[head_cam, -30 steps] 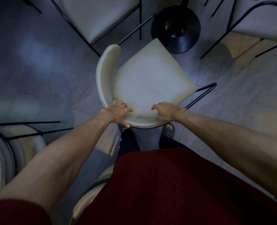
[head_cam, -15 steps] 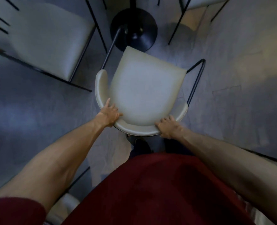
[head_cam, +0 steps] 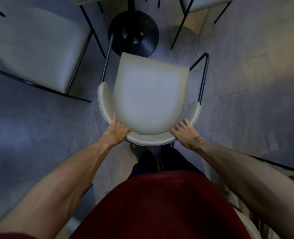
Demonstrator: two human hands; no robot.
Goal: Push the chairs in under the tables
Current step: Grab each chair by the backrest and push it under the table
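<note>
Where the person stands, a cream chair [head_cam: 149, 99] sits directly ahead on the grey floor [head_cam: 246, 87], its curved backrest nearest the body and its seat pointing away toward the black round table base [head_cam: 134, 33]. The seat's front edge lies just short of that base, overlapping its near rim in this view. Thin black frame tubes show on both sides of the seat, one running up toward the base on the left, one looping out on the right.

The left hand [head_cam: 117, 131] is closed over the left bend of the backrest, fingers curled over the rim onto its inner face, thumb lying along the top edge. The right hand [head_cam: 186, 132] rests on the right bend with fingers spread and only loosely curved, lying flat on the rim rather than wrapped around it; no firm grip is evident.

A second cream chair [head_cam: 39, 50] stands to the left, angled, well apart from the held one. Part of a third pale seat [head_cam: 203, 4] shows at the upper right beyond the base. A table edge [head_cam: 94, 0] is just visible at the top. A dark red shirt [head_cam: 160, 204] fills the lower foreground, with dark footwear below the backrest.
</note>
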